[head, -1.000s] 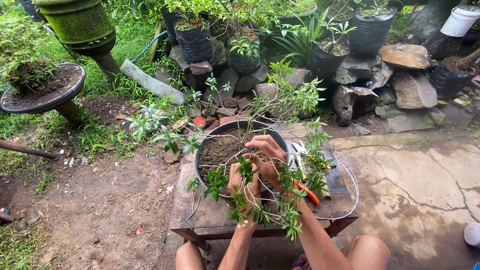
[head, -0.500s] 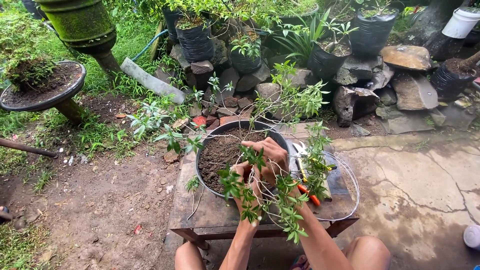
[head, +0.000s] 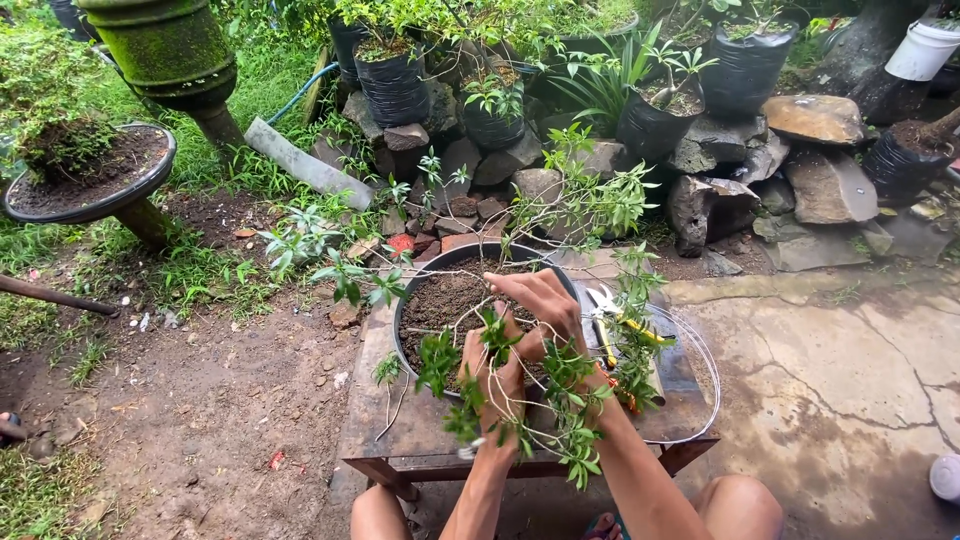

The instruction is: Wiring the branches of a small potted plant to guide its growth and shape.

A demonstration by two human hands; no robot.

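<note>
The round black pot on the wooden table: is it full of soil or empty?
Full. Dark brown soil fills the black pot nearly to its rim, and the thin-branched plant grows out of it. Both hands work over the near side.

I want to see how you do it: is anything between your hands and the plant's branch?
Nothing visible: the left hand and right hand already touch the branch; only its own leaves hang over the wrists.

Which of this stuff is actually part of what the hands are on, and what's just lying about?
In use: left hand and right hand gripping the thin branch; black pot; wooden table.
Lying about: shears, wire coil, bagged plants, rocks.
</note>
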